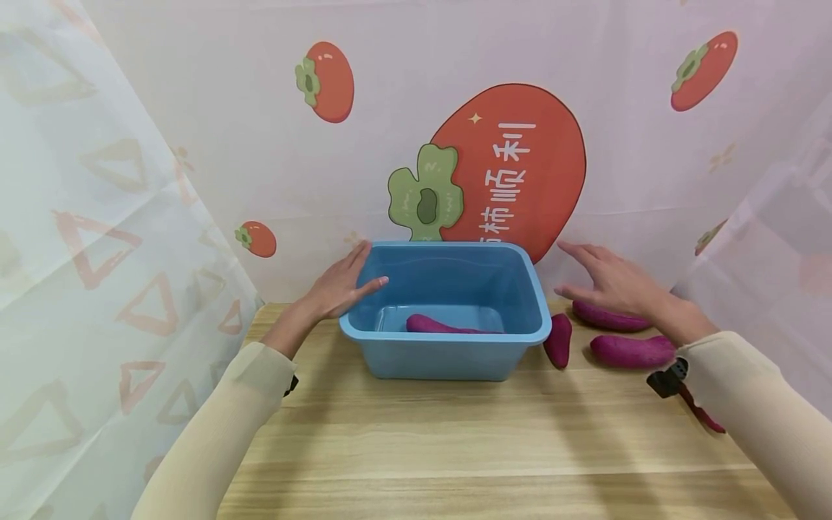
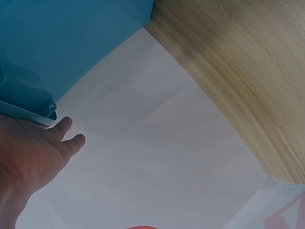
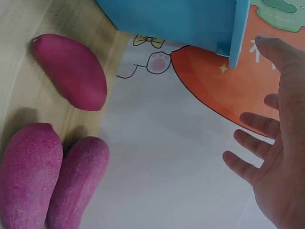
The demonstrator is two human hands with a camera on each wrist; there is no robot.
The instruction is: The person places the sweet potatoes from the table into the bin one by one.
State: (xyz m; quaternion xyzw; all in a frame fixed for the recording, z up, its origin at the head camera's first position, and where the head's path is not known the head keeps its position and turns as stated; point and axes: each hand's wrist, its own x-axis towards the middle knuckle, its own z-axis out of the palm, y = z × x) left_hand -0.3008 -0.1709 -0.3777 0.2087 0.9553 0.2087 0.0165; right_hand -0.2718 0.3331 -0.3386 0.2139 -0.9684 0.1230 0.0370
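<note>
A blue plastic basin (image 1: 429,359) stands on the wooden table against the back sheet. Inside it lies one purple sweet potato (image 1: 435,324), partly hidden by the front wall. My left hand (image 1: 341,285) rests on the basin's left rim, its fingers extended and the thumb over the opening. Apart from the basin, to its right, my right hand (image 1: 611,280) hovers with spread fingers and holds nothing. Below that hand several purple sweet potatoes lie on the table, among them a short one (image 3: 71,71) beside the basin and a thick one (image 3: 31,176).
A white sheet printed with persimmons (image 1: 513,166) hangs behind the table, and sheets with triangle outlines (image 1: 97,245) close off the left side. Under my right forearm another purple piece (image 1: 705,415) is partly covered. Bare wood (image 1: 416,448) shows in front of the basin.
</note>
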